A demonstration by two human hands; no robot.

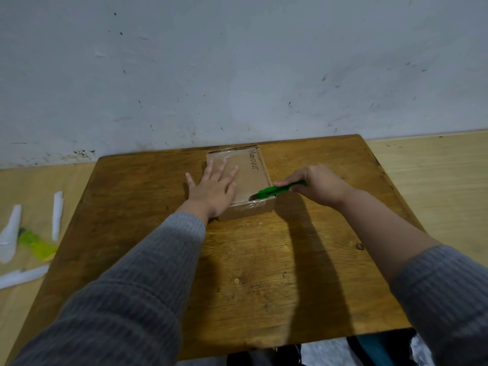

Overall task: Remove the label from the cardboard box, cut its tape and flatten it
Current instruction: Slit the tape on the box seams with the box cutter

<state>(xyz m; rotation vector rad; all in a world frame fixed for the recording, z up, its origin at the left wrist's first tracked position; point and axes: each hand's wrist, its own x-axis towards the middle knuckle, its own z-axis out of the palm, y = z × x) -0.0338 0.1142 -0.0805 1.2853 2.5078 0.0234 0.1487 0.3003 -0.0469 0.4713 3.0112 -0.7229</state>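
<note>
A small brown cardboard box (250, 180) lies flat on the far middle of the wooden table (237, 273). Clear tape covers its top, and handwritten black lettering runs along its right side. My left hand (212, 187) presses flat on the left half of the lid, fingers spread. My right hand (317, 184) grips a green utility knife (274, 191). The knife's blade tip touches the box's near right top edge, where the clear tape wrinkles over the corner.
A scuffed grey wall stands just behind the table. On the floor at the left lie several white paper strips (56, 215) and a crumpled yellow-green scrap (35, 243). Dark and white items show below the table's near edge.
</note>
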